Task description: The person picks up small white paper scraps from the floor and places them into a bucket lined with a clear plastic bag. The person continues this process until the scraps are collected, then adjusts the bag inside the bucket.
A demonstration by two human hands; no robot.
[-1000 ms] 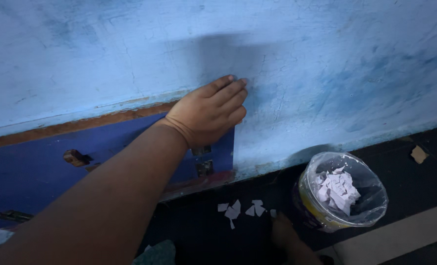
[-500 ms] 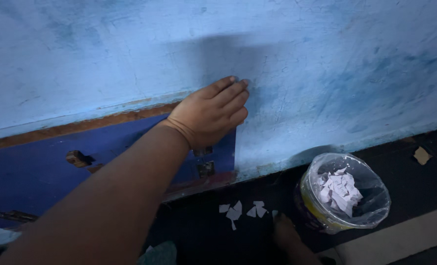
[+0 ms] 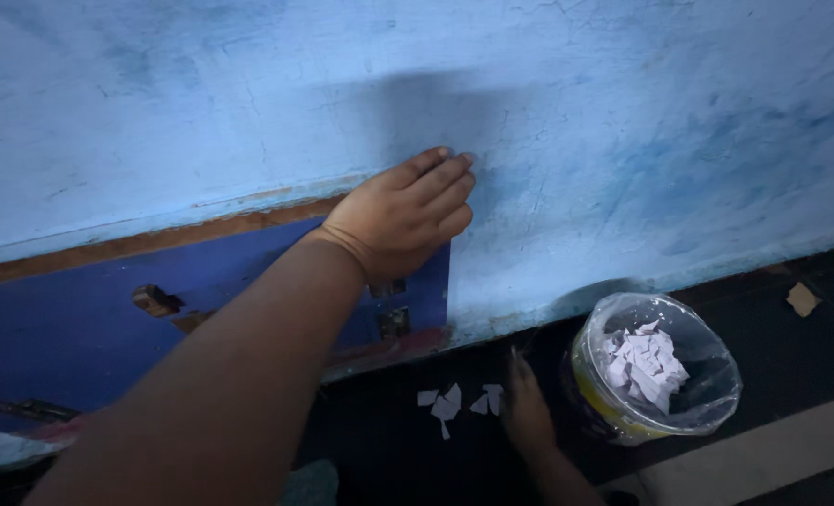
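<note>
My left hand [image 3: 403, 217] lies flat against the pale blue wall [image 3: 623, 112], fingers straight and together, holding nothing. It rests at the upper right corner of a dark blue panel [image 3: 89, 319]. Low in the view, in dim light, my right hand [image 3: 527, 405] reaches over the dark floor with fingers stretched out. Its fingertips are just right of a few white paper scraps [image 3: 454, 401]. Immediately right of that hand stands a round tub [image 3: 707, 408] lined with clear plastic, with several torn white paper pieces [image 3: 644, 361] inside.
The blue panel carries a rusty hinge [image 3: 394, 323] near its right edge and a hole with a brown fitting [image 3: 155, 300]. A brown strip [image 3: 155, 239] runs along its top. One tan scrap [image 3: 799, 298] lies on the floor at far right, beside a pale floor band [image 3: 764, 454].
My right hand has moved up and forward from the bottom edge to the paper scraps beside the tub. My left hand has stayed pressed on the wall.
</note>
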